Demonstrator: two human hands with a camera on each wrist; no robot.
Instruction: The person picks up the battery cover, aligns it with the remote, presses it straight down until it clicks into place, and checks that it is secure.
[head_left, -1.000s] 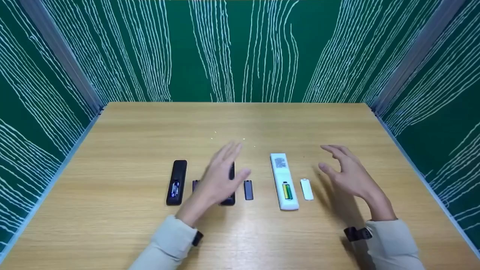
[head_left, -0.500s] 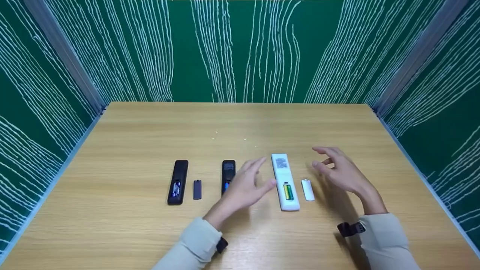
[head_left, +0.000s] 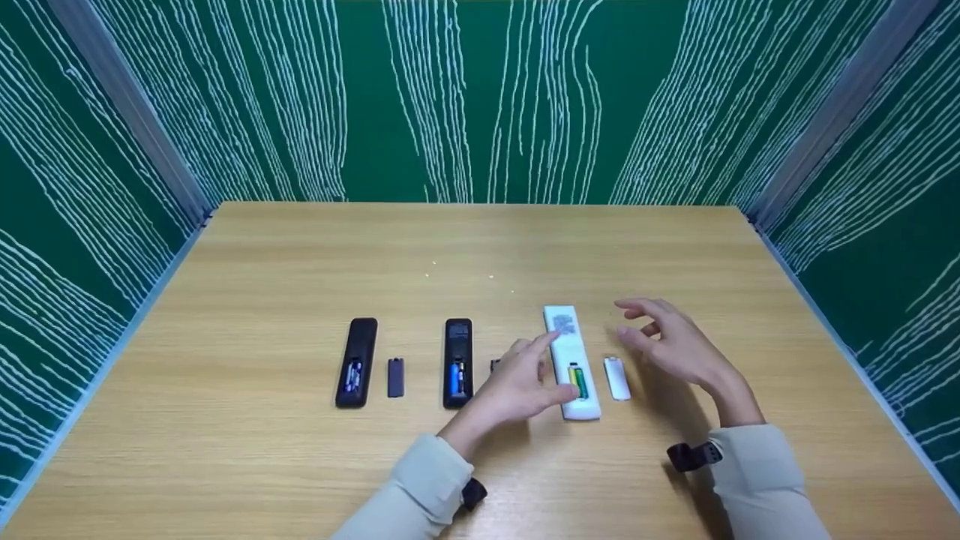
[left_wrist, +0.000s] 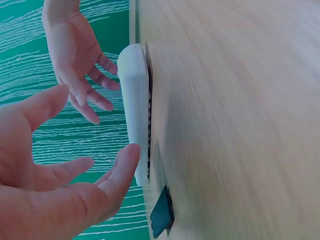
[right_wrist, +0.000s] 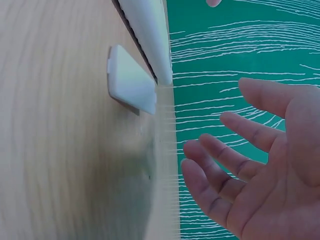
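A white remote control (head_left: 573,352) lies face down with its battery bay uncovered and yellow-green batteries (head_left: 577,382) inside. My left hand (head_left: 521,384) reaches over its left side, thumb and index finger spread apart, holding nothing. In the left wrist view the remote's white side (left_wrist: 132,100) rises close beyond the fingers. To its right is the loose white battery cover (head_left: 616,378), also seen as a white plate (right_wrist: 131,80) in the right wrist view. My right hand (head_left: 679,346) hovers up and right of that cover, fingers loosely bent around nothing.
Two black remotes, one at far left (head_left: 356,364) and one in the middle (head_left: 458,364), lie with open battery bays. A dark cover (head_left: 395,377) sits between them. Another dark cover (left_wrist: 162,214) is mostly hidden behind the left hand in the head view. Patterned green panels (head_left: 480,97) enclose the table.
My left hand has swept right from over the middle black remote to the white remote, uncovering the black one. My right hand has drifted slightly left. The remotes and covers stay put.
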